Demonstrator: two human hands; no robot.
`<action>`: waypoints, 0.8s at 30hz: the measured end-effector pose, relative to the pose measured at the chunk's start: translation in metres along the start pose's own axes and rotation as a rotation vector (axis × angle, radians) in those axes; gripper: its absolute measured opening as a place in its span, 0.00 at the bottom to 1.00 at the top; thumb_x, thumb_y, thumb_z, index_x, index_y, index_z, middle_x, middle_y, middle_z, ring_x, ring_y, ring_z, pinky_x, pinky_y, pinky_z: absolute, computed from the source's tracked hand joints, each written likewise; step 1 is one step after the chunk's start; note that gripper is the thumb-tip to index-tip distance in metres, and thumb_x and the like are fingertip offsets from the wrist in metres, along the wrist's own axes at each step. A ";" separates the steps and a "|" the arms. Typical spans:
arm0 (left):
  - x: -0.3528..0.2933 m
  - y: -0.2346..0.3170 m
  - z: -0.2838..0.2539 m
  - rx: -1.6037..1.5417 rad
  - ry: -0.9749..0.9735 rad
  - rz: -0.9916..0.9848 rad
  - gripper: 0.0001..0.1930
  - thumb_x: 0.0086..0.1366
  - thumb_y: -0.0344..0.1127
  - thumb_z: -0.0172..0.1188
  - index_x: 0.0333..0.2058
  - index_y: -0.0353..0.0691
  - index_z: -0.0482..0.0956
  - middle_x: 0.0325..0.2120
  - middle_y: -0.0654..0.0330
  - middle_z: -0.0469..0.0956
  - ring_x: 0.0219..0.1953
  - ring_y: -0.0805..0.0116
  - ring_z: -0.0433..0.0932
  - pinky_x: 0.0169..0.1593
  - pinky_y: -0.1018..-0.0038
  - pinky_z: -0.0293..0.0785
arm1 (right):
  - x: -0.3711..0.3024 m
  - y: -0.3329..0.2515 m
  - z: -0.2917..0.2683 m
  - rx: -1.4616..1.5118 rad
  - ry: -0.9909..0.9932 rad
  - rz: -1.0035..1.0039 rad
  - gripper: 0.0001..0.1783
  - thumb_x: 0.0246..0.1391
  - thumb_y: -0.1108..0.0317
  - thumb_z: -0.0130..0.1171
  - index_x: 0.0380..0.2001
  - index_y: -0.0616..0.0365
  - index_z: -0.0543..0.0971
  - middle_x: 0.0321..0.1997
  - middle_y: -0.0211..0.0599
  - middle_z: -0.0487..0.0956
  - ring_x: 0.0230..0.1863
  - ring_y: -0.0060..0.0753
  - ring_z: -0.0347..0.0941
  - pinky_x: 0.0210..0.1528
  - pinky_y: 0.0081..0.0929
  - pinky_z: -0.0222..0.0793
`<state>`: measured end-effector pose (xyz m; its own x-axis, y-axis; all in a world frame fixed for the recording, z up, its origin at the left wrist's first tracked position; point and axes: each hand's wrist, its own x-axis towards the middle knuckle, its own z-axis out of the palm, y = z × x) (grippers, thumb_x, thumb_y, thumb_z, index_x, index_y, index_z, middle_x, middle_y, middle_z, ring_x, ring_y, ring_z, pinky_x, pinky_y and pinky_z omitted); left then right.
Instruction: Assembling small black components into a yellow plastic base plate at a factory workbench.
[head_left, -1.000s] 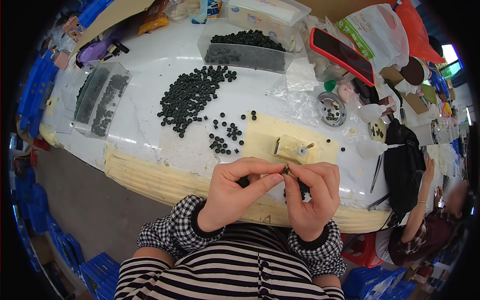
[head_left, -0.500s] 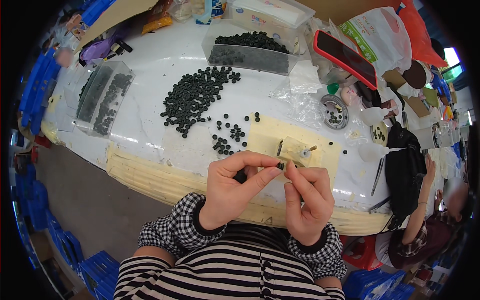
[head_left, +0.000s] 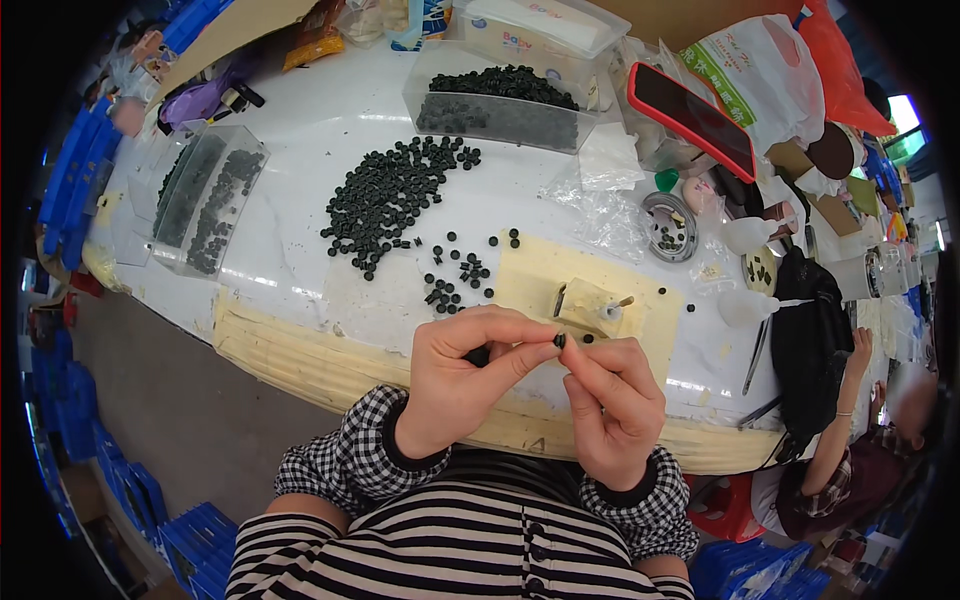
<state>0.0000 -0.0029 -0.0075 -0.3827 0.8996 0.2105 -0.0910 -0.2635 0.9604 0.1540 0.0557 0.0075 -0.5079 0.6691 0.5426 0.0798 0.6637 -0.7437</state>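
Observation:
Between the thumb and index finger of my left hand [head_left: 465,365] is a small black wheel-shaped part [head_left: 559,341], held just above the near edge of the table. The curled fingers of my right hand [head_left: 615,405] meet it from the other side, fingertips against the part. Whether they pinch a further tiny piece is hidden. Just beyond my hands a cream block fixture [head_left: 590,303] with a small upright pin stands on a yellowish board [head_left: 525,265]. One black part [head_left: 588,338] lies beside my right fingers. Loose black parts [head_left: 445,293] are scattered left of the board.
A large heap of black parts [head_left: 385,195] spreads across the white table. Behind it stands a clear bin [head_left: 500,125] of similar parts; another clear box [head_left: 205,200] is at left. A red-cased phone [head_left: 690,118], squeeze bottles [head_left: 745,308] and a black bag [head_left: 808,340] crowd the right, near a co-worker's arm [head_left: 840,400].
My right hand has shifted slightly left, so its fingertips now meet the part held by my left hand. The black part on the board beside my right fingers shows more fully.

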 end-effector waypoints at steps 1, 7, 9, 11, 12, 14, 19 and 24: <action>0.000 0.000 0.000 0.007 -0.002 0.000 0.08 0.55 0.22 0.65 0.36 0.36 0.84 0.29 0.62 0.82 0.22 0.85 0.65 0.26 0.87 0.60 | 0.000 0.000 0.000 0.009 -0.001 0.003 0.20 0.45 0.82 0.63 0.44 0.61 0.82 0.31 0.34 0.76 0.29 0.30 0.68 0.31 0.23 0.63; 0.000 -0.001 -0.001 0.009 -0.008 -0.004 0.08 0.55 0.22 0.65 0.35 0.35 0.84 0.27 0.63 0.81 0.21 0.85 0.64 0.26 0.87 0.59 | -0.002 0.003 -0.001 0.031 -0.017 0.005 0.20 0.45 0.82 0.63 0.44 0.61 0.82 0.31 0.34 0.76 0.29 0.30 0.68 0.30 0.23 0.63; 0.001 0.001 -0.003 0.007 -0.028 -0.044 0.08 0.56 0.22 0.65 0.35 0.35 0.84 0.27 0.64 0.81 0.21 0.86 0.64 0.25 0.87 0.59 | -0.001 0.002 -0.001 0.034 -0.025 0.009 0.20 0.45 0.82 0.63 0.45 0.61 0.82 0.32 0.34 0.76 0.30 0.30 0.68 0.31 0.23 0.63; 0.002 0.001 -0.004 -0.007 -0.042 -0.070 0.08 0.56 0.22 0.65 0.36 0.35 0.84 0.26 0.65 0.80 0.21 0.86 0.63 0.25 0.87 0.58 | 0.001 0.002 -0.002 0.043 -0.035 0.011 0.20 0.45 0.82 0.63 0.45 0.61 0.82 0.32 0.34 0.76 0.30 0.30 0.68 0.31 0.23 0.64; 0.002 0.001 -0.004 -0.020 -0.048 -0.078 0.08 0.56 0.22 0.65 0.36 0.35 0.84 0.26 0.65 0.80 0.21 0.87 0.63 0.25 0.87 0.58 | 0.001 0.003 -0.003 0.046 -0.037 0.012 0.20 0.45 0.82 0.63 0.45 0.61 0.82 0.32 0.34 0.76 0.30 0.30 0.68 0.31 0.23 0.64; 0.002 0.001 -0.005 -0.035 -0.057 -0.090 0.07 0.56 0.23 0.66 0.36 0.34 0.84 0.26 0.66 0.80 0.21 0.87 0.63 0.25 0.87 0.58 | -0.001 0.004 -0.003 0.054 -0.040 0.012 0.20 0.45 0.82 0.63 0.45 0.60 0.82 0.32 0.34 0.76 0.30 0.30 0.68 0.31 0.22 0.64; 0.001 0.001 -0.005 -0.058 -0.065 -0.098 0.07 0.56 0.23 0.66 0.35 0.34 0.84 0.26 0.66 0.80 0.21 0.87 0.63 0.24 0.87 0.58 | 0.000 0.005 -0.004 0.068 -0.040 0.011 0.20 0.45 0.83 0.63 0.45 0.60 0.82 0.32 0.33 0.76 0.30 0.29 0.68 0.31 0.22 0.63; 0.001 0.001 -0.004 -0.071 -0.067 -0.112 0.07 0.57 0.24 0.66 0.35 0.34 0.84 0.27 0.65 0.81 0.20 0.87 0.63 0.24 0.87 0.58 | 0.000 0.005 -0.005 0.059 -0.038 0.010 0.20 0.45 0.83 0.63 0.45 0.60 0.82 0.31 0.33 0.77 0.29 0.29 0.68 0.30 0.22 0.63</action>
<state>-0.0045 -0.0035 -0.0071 -0.3046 0.9453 0.1168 -0.1957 -0.1821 0.9636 0.1587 0.0606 0.0055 -0.5394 0.6618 0.5207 0.0346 0.6352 -0.7716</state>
